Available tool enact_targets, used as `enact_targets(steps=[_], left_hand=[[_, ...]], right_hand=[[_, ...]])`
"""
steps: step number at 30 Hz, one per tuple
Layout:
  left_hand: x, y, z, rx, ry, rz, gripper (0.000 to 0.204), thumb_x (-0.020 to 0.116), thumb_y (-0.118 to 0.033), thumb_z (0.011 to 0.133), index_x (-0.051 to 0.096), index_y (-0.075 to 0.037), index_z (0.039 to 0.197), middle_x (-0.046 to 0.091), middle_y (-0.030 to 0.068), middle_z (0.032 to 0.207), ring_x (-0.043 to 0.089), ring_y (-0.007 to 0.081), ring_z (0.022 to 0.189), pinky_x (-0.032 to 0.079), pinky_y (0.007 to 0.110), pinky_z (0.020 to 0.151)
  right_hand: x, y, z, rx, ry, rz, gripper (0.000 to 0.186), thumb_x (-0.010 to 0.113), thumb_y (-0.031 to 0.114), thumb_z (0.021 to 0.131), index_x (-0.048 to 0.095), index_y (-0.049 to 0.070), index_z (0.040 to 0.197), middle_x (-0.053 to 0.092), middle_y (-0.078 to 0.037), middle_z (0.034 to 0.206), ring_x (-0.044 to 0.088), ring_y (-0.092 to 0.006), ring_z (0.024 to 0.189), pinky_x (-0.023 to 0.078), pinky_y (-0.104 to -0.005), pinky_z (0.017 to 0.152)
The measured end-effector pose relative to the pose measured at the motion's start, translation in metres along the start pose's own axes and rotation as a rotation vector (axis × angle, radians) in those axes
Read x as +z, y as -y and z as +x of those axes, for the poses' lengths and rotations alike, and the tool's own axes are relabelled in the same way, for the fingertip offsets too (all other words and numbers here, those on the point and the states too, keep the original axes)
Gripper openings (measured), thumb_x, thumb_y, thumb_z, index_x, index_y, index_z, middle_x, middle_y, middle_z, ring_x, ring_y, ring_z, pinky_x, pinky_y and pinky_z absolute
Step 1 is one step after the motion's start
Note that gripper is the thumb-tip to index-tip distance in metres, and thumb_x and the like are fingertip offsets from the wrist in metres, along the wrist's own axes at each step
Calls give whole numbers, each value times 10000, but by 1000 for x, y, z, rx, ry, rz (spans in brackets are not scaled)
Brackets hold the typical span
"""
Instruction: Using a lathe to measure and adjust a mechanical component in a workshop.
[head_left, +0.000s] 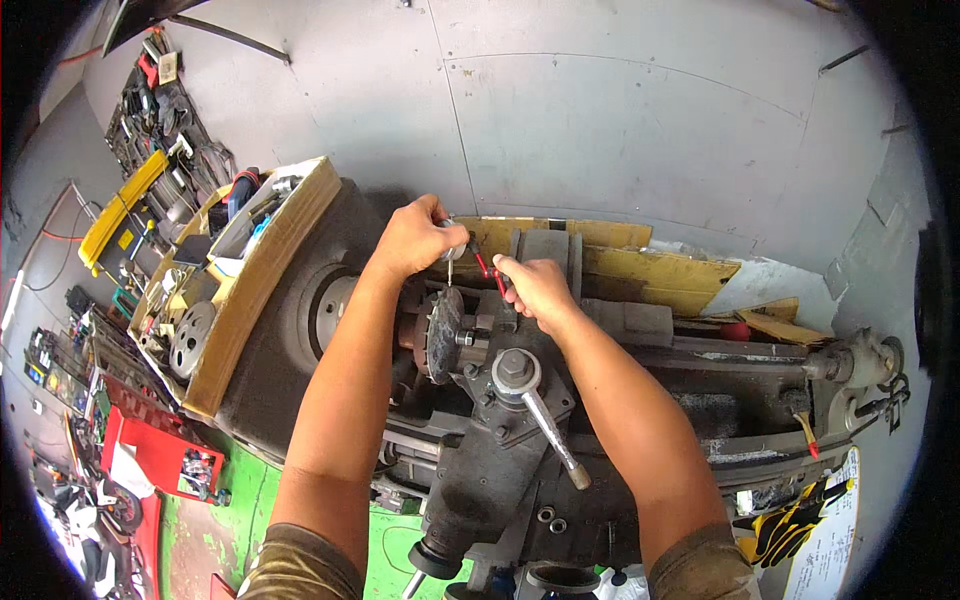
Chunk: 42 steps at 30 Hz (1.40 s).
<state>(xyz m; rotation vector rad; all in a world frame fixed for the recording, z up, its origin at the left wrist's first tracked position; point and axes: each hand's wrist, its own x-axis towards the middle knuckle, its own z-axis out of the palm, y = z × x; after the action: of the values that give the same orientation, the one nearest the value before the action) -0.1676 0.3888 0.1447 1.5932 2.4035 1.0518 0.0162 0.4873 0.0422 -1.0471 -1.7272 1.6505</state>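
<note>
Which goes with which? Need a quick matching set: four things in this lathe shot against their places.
1. left hand
2. right hand
3. yellow-black gloves
4. wooden tray

A. lower right, on the machine's edge
B. on the red-handled tool
C. atop the headstock, full of tools
D. fist above the dark disc

Pairs: 1-D, 2-B, 3-A, 4-C

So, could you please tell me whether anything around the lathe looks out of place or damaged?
Mostly the clutter stands out: torn cardboard sheets lie askew behind the lathe, and an open cardboard box of loose tools sits tilted on its headstock. Both the left hand and right hand work at the disc; no damage shows.
</note>
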Motion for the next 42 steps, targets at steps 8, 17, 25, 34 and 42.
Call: enact_targets(steps=[8, 17, 25, 34, 42], left_hand=[[-1, 1, 1, -3, 19, -18, 495, 775, -366, 723, 667, 40, 985, 712, 196, 872, 686, 268, 842, 544, 383, 790], [-2, -1, 1, -42, 41, -5, 563, 754, -413, 686, 697, 31, 1028, 745, 265, 965, 734, 377, 946, 559, 424, 864], [-3, -8, -5, -58, -110, -30, 569, 640, -515, 895, 693, 26, 1064, 735, 268, 1018, 704, 432, 1002, 523, 457, 924], [-15, 23, -61, 74, -121, 51, 408, 549, -351, 1047, 680, 28, 974, 700, 277, 986, 655, 484, 1007, 500, 536, 887], [-4, 22, -89, 211, -359, 140, 297, 597, -261, 1023, 692, 14, 966, 695, 245, 987, 645, 449, 1032, 500, 525, 910]], right_hand=[[-6, -9, 0, -101, 57, -57, 553, 719, 555, 940, 705, 3, 912, 651, -51, 718, 562, -111, 568, 443, -284, 503], [-10, -18, 13, -189, 25, -281, 543, 729, 537, 937, 736, -4, 981, 687, -48, 762, 614, -120, 622, 515, -287, 585], [-36, 3, -52, -339, -82, -422, 791, 737, 536, 929, 485, 113, 1547, 718, -195, 1131, 700, -327, 1020, 550, -428, 918], [-137, -14, -243, -463, -149, -182, 597, 749, 169, 981, 517, 69, 1522, 686, -65, 1138, 610, -84, 890, 518, -271, 770], [-163, -74, -384, -294, -399, -117, 452, 712, 161, 1009, 589, 16, 1420, 705, -57, 1075, 618, -88, 911, 487, -250, 779]])
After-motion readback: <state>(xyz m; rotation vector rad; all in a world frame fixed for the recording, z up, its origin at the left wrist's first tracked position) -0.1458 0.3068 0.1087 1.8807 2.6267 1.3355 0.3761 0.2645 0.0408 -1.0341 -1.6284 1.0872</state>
